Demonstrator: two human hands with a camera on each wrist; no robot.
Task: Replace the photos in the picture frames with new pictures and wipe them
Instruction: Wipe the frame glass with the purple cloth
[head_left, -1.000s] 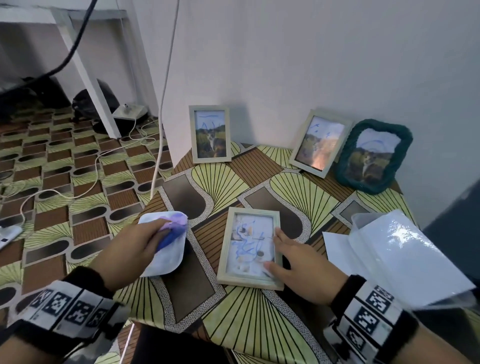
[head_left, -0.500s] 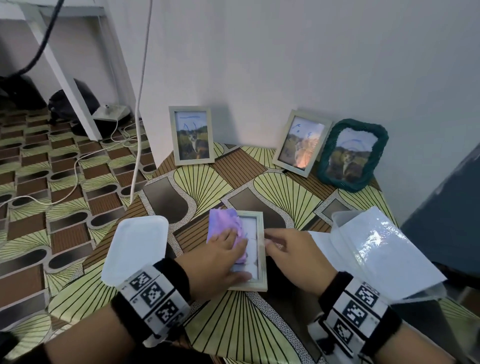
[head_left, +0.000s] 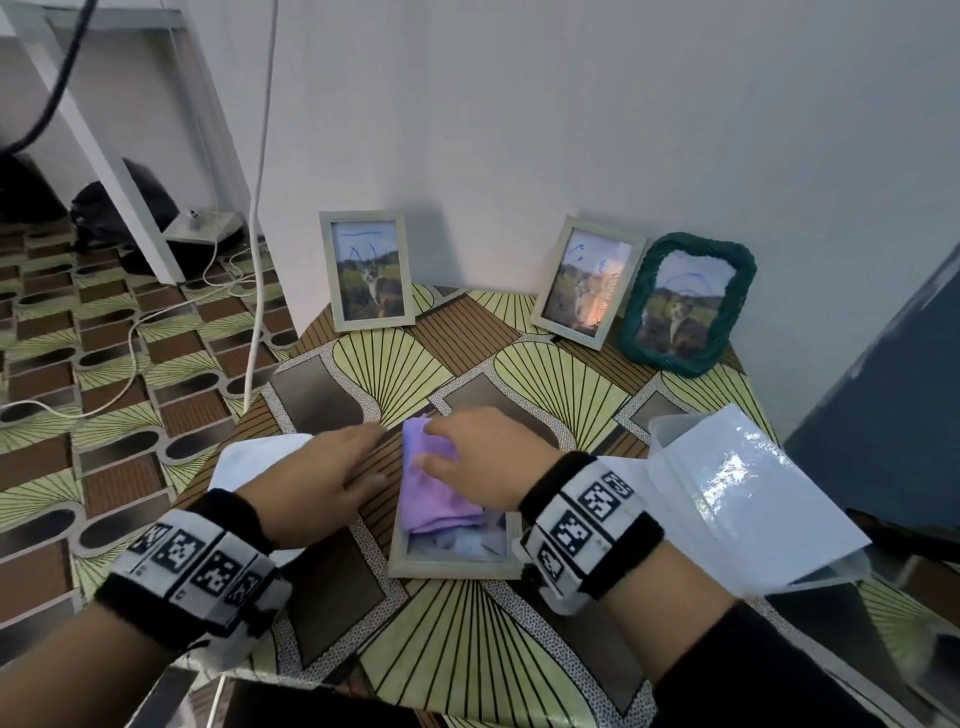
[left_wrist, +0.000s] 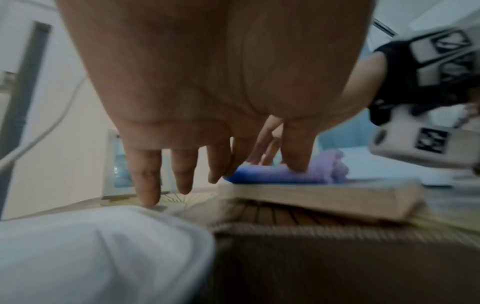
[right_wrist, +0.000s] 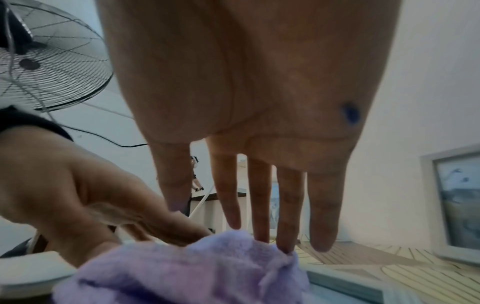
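Note:
A light wooden picture frame (head_left: 452, 566) lies flat on the patterned table (head_left: 545, 384), with a folded purple cloth (head_left: 436, 499) covering most of its glass. My right hand (head_left: 467, 457) rests on the cloth with its fingers straight; in the right wrist view the fingertips (right_wrist: 283, 242) touch the cloth (right_wrist: 182, 271). My left hand (head_left: 332, 467) lies just left of the frame, fingers stretched out. In the left wrist view its thumb (left_wrist: 298, 160) touches the cloth's edge (left_wrist: 327, 168) above the frame (left_wrist: 311, 197).
Three frames stand against the wall: a grey one (head_left: 368, 270), another grey one (head_left: 587, 283) and a green woven one (head_left: 685, 304). A white lid (head_left: 249, 457) lies under my left wrist. Clear plastic sleeves with paper (head_left: 743, 493) lie at the right. Cables (head_left: 254, 208) hang at the left.
My left hand carried the cloth from the white lid onto the frame, then slid off to the left. My right hand moved from the frame's edge onto the cloth.

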